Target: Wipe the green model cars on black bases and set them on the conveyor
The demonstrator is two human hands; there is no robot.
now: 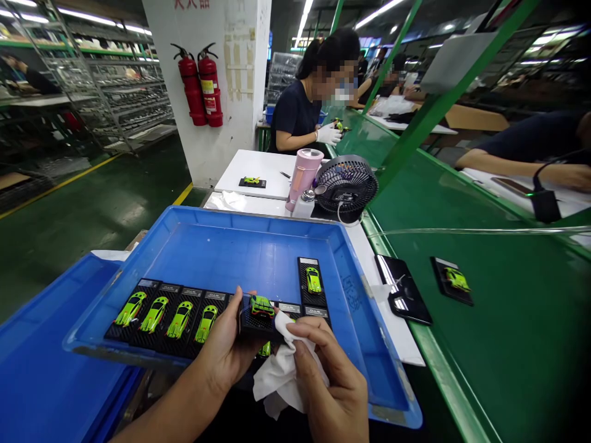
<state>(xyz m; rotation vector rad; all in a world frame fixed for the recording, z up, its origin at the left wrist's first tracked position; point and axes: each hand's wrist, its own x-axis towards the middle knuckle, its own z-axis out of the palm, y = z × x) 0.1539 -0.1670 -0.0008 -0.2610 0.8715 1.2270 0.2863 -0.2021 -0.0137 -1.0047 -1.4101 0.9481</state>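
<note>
My left hand (227, 347) is closed around the black base of a green toy car (261, 306), held up over the near side of a blue tray (258, 246). Pinched in my right hand (330, 375) is a crumpled white cloth (281, 369), which touches the right end of that base. In the tray, several more green toy cars on black bases form a row, such as the toy car (130, 309) at the left end. Another boxed-looking base with a toy car (313, 280) lies farther back on the right. My hands hide part of the row.
Behind the tray stand a pink tumbler (305, 175), a small bottle (305, 204) and a black fan (346, 184). A phone (403, 289) lies right of the tray. The green conveyor (508, 344) carries one toy car (457, 279). A gloved co-worker (295, 114) sits beyond.
</note>
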